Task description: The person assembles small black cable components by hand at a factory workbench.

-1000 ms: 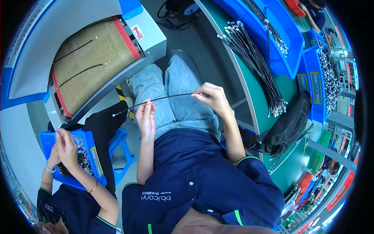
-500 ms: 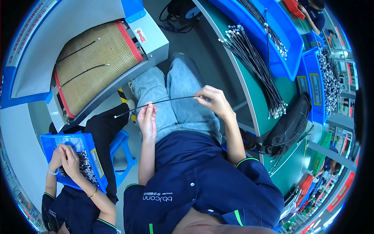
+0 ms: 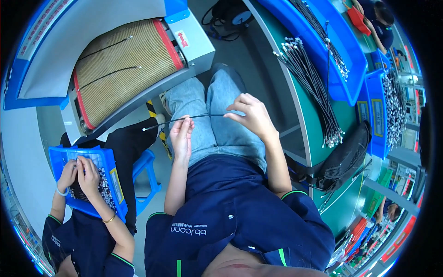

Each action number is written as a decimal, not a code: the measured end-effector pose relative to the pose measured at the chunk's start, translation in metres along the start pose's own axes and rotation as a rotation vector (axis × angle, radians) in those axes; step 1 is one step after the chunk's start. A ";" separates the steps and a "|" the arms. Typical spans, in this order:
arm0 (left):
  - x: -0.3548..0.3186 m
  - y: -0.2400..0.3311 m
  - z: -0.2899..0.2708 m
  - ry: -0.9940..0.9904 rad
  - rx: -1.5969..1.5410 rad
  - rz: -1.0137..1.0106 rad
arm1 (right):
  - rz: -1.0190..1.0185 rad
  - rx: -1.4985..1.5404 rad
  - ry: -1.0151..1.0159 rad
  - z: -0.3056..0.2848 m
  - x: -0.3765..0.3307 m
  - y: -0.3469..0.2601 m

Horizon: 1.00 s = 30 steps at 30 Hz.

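A thin black cable [image 3: 203, 116] with a small pale connector on its left end stretches across in front of me, above my jeans. My left hand [image 3: 182, 134] pinches it between thumb and fingertips, a short way in from that end. At the other side, my right hand [image 3: 253, 116] has the cable running into it at the thumb tip, where the cable's right end is hidden. Two similar black cables lie apart on the tan mesh conveyor belt [image 3: 124, 55] at the upper left.
On the green table [image 3: 302, 134] to my right lie a bundle of black cables [image 3: 314, 87], a blue bin [image 3: 344, 87] and a black mesh bag [image 3: 344, 159]. At lower left, a co-worker's hands [image 3: 83, 175] are over a blue bin [image 3: 115, 161] of connectors. A blue stool [image 3: 150, 173] stands between us.
The view has shifted, so surroundings sit farther right and mostly lower. My left hand still pinches the cable; my right hand has turned, its fingers now higher and its thumb along the cable.
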<state>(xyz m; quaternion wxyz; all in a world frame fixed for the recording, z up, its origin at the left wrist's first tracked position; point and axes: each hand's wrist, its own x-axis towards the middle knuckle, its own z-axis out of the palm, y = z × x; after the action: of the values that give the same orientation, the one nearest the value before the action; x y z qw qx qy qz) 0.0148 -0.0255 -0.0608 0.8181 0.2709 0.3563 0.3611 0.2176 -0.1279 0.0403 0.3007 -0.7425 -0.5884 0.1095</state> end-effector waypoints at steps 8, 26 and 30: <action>0.004 0.006 0.012 0.022 -0.012 -0.014 | -0.075 -0.095 -0.058 0.025 0.020 -0.009; 0.036 -0.044 -0.022 -0.146 0.084 -0.257 | -0.081 0.029 0.117 0.097 0.169 -0.018; 0.035 -0.045 -0.021 -0.147 0.059 -0.274 | -0.016 0.001 0.135 0.115 0.202 -0.017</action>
<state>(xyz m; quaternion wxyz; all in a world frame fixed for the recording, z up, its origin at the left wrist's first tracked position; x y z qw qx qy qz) 0.0335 -0.0211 -0.1185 0.8753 0.2694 0.3394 0.2148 0.2017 0.1008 -0.0028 0.3409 -0.7435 -0.5725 0.0572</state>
